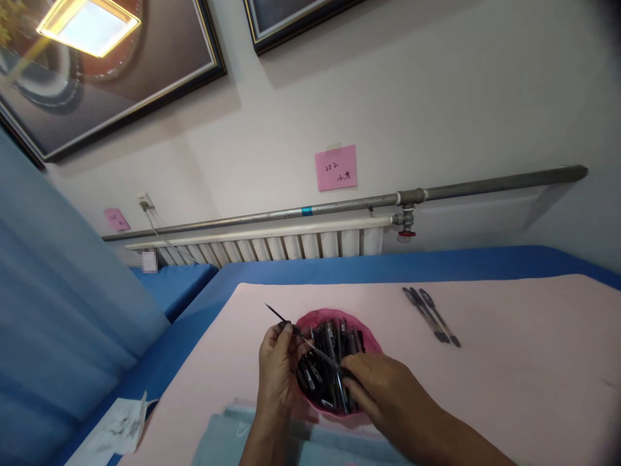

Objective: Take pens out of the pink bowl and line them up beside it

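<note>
A slim pen [317, 351] with a clear barrel slants between my two hands above a pink basket [371, 338]. Its thin dark front end points up and left, past my left fingers. My left hand [277, 366] pinches the pen at a black part near that end. The fingers of my right hand [388, 388] are closed on its dark rear end, over the basket's right side. Inside the basket lie many black pen parts and clear barrels [331, 333]. Fingers hide part of the pen, so I cannot tell whether its pieces are joined.
Several pens [429, 317] lie side by side on the pink table cover [509, 362], right of the basket. Light blue-green cloth [223, 437] is at the near edge. A white printed sheet [114, 424] lies at left, by the blue curtain [58, 310]. Behind are a radiator [310, 244] and pipe.
</note>
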Available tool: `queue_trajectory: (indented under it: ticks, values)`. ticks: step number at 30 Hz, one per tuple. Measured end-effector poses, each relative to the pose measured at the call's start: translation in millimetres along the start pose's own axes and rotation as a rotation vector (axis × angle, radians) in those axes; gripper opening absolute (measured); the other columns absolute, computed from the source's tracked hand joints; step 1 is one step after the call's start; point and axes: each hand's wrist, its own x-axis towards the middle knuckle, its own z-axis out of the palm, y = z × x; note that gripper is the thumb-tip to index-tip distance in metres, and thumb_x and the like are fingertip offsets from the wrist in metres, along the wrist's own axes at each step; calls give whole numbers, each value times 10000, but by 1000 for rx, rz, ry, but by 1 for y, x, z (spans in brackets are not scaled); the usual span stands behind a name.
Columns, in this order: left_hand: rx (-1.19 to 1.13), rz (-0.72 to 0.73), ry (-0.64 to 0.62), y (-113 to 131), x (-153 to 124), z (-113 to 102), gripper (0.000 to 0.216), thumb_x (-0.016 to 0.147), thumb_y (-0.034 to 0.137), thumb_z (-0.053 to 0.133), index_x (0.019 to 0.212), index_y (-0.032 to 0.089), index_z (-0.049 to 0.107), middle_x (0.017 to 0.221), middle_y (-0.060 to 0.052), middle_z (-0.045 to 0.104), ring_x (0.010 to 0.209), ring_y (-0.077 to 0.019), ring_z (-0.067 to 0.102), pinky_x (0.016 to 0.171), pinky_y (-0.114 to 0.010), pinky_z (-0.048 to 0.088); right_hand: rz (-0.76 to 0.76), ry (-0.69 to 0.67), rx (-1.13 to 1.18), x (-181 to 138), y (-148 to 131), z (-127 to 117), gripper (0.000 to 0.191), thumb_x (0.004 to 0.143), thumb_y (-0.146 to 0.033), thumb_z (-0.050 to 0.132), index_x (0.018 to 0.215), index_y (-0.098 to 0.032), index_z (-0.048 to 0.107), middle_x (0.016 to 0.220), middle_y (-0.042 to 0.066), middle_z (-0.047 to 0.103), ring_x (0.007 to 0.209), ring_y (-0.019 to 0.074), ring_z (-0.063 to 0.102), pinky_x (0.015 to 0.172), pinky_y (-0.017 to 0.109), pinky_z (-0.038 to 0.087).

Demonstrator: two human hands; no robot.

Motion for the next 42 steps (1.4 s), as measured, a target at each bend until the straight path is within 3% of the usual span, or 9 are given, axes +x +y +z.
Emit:
queue_trajectory:
  ticks: [10,21,28,35,42]
  values:
    - [44,4,-10,3,-2,-1,339,598,224,750,871,148,566,694,4,614,584,-98,615,530,-201,511,140,-73,233,3,-6,-10,139,829,-166,452,749,-194,562,741,10,625,692,166,573,599,274,406]
    - [178,59,-91,-1,-1,-3,268,650,316,710,759,154,527,683,21,571,614,-106,594,569,-239,517,143,-55,317,3,0,-7,150,854,-211,436,782,-203,568,751,10,628,703,168,573,619,286,412]
    - [282,-39,-312,-2,-13,2,225,706,325,662,792,131,587,750,-27,622,643,-116,593,570,-235,510,150,19,383,3,3,-1,135,855,-240,455,847,-223,588,791,8,645,730,169,592,648,296,427]
    - [267,-75,-277,1,-9,-2,269,692,348,673,841,133,610,783,-50,634,688,-148,614,555,-235,500,206,61,552,7,5,0,119,827,-261,488,850,-224,599,744,-9,654,665,154,595,605,275,438]
    - [424,-178,-515,-8,-18,2,176,677,275,686,759,124,648,722,-20,625,658,-110,577,596,-208,475,217,100,625,8,2,-2,114,798,-249,500,822,-211,605,714,-8,650,651,148,591,585,251,445]
